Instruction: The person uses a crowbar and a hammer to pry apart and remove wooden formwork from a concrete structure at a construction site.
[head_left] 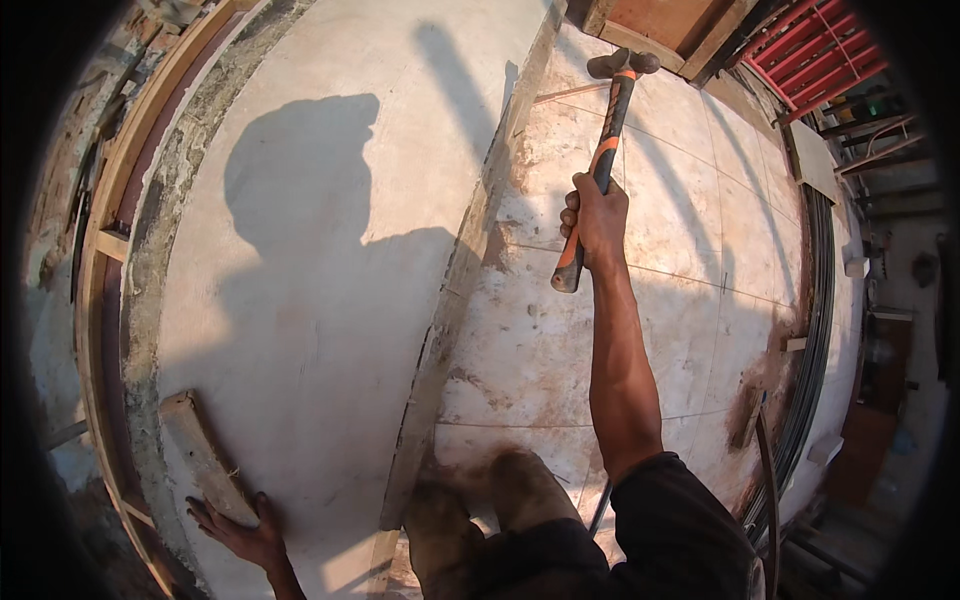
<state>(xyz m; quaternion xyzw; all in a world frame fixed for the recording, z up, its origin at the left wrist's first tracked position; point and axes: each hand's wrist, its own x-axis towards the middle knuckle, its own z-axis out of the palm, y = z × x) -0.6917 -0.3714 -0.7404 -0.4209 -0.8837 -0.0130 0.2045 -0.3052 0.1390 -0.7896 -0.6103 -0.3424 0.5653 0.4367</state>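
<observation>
My right hand [601, 222] is raised over the tiled floor with its fingers wrapped round the black and orange handle of a hammer [613, 125]. The dark metal head points up and away from me, and the butt of the handle sticks out below my fist. At the lower left, my left hand [240, 535] grips the near end of a short, rough wood block [208, 455], thumb on one side and fingers on the other. The block lies slantwise on a pale, smooth board [330, 350], and its far end is free.
The board's raised edge [440, 330] runs beside my knees. A timber frame [95, 270] borders the left. Dirty, pale floor tiles [650, 310] extend to the right, where a bundle of dark rods [812, 300] lies. Red metal slats [815, 55] and a wooden panel [680, 25] stand at the back.
</observation>
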